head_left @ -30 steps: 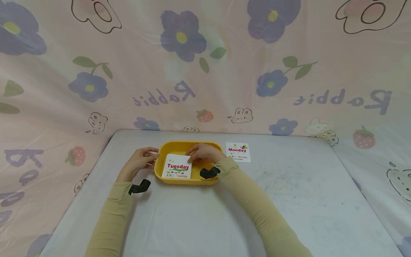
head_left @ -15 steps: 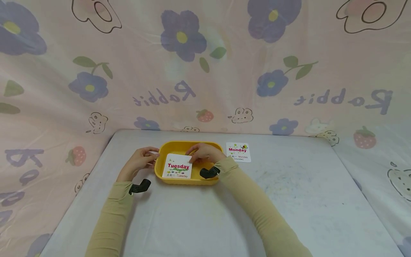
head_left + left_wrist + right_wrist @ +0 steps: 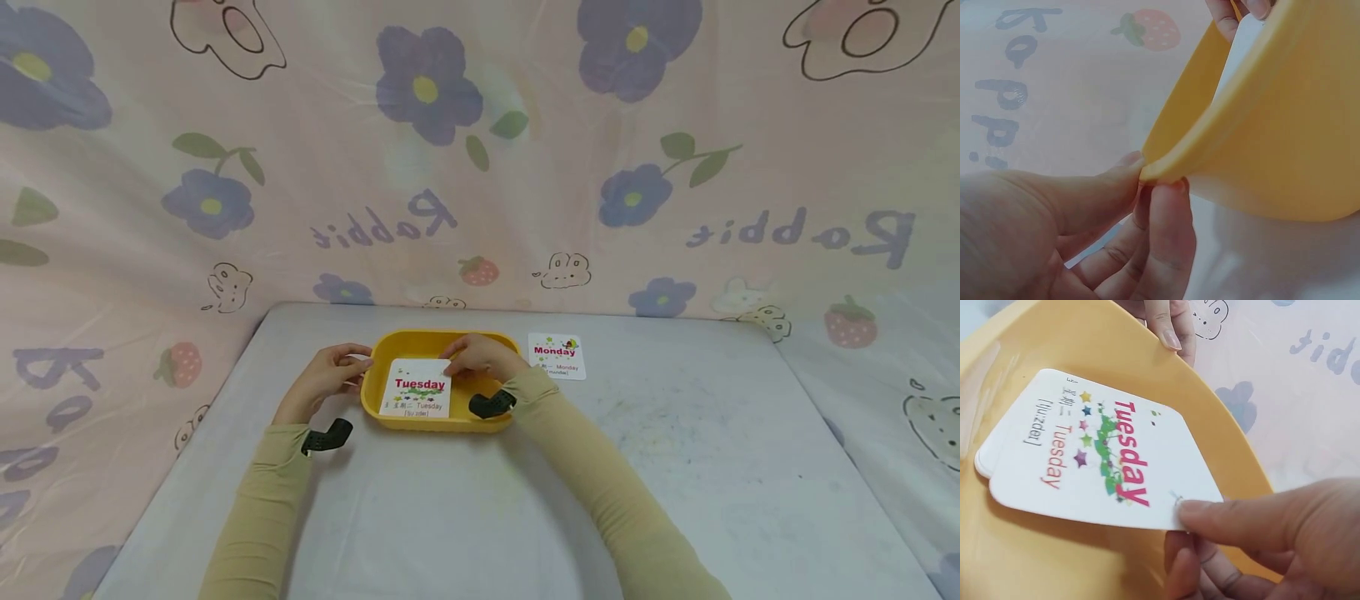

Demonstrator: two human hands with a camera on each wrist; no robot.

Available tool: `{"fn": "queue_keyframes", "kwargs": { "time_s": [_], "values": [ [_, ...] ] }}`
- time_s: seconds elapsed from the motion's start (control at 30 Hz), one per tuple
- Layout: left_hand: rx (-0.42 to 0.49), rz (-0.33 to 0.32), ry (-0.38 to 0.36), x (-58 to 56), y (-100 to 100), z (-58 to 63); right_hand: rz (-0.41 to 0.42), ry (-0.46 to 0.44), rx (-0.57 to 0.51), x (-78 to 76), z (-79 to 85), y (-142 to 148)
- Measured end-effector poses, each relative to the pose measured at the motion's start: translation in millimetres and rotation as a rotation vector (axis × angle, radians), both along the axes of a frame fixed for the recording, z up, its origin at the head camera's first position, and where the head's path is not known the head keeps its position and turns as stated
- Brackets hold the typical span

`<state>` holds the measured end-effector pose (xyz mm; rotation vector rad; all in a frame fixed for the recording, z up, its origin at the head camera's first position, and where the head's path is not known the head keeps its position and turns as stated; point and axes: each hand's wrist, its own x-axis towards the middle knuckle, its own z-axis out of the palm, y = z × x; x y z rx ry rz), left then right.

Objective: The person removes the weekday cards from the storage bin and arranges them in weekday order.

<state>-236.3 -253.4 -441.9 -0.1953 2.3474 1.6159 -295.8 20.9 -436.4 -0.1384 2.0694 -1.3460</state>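
A yellow plastic tray (image 3: 405, 337) stands on the table, and my left hand (image 3: 324, 379) pinches its left rim between thumb and fingers. In the left wrist view the thumb lies over the rim (image 3: 1166, 167) with the fingers below. My right hand (image 3: 483, 358) reaches into the tray and pinches a corner of the white "Tuesday" card (image 3: 1100, 450), thumb on top and fingers underneath. That card is tilted over the edges of more white cards (image 3: 984, 461), mostly hidden beneath it.
A white "Monday" card (image 3: 555, 357) lies face up on the table just right of the tray. The white table (image 3: 675, 467) runs back to a patterned cloth (image 3: 525, 183), which also hangs at both sides.
The "Tuesday" card has risen and shifted slightly right with my right hand, showing more of its lower print. My left hand and the tray stay in place.
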Motion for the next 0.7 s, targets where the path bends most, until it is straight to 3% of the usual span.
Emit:
{"fn": "queue_keyframes", "kwargs": {
  "time_s": [0.7],
  "values": [
    [-0.003, 0.007, 0.003, -2.1, 0.3, -2.9, -0.067, 0.102, 0.079, 3.0, 3.9, 4.5]
  ]
}}
